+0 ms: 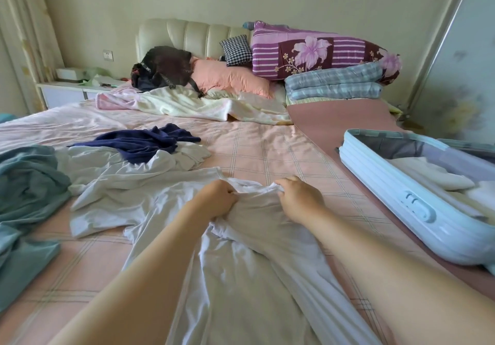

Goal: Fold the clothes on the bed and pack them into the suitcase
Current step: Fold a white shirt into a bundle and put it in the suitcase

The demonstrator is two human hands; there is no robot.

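Wide across the view lies the bed (267, 151), its pink checked sheet running from near to far. On its right edge sits the suitcase (388, 197), pale blue and ribbed, lying open with folded pale clothes (434, 176) inside.

Down the middle, nearest us, stretches a long white garment (241, 277), rumpled, trailing from the hands off the near edge of the view. At the far left is a teal garment (29, 192), bunched up. Between the two lies a second white garment (112, 184), crumpled and spread flat in places. Just beyond that one, partly on top of it, is a navy garment (144, 142) in a loose heap.

At the far end, a purple floral quilt (308, 50) rests on a folded plaid blanket (334, 82) at the right. A pink pillow (227, 76) and a black bag (163, 66) sit to their left, and a small checked cushion (237, 49) leans on the headboard.

Now the hands: the left hand (217, 200) has its fingers curled tight into the far end of the long white garment. The right hand (300, 200), just beside it, grips the same bunched edge, knuckles up.
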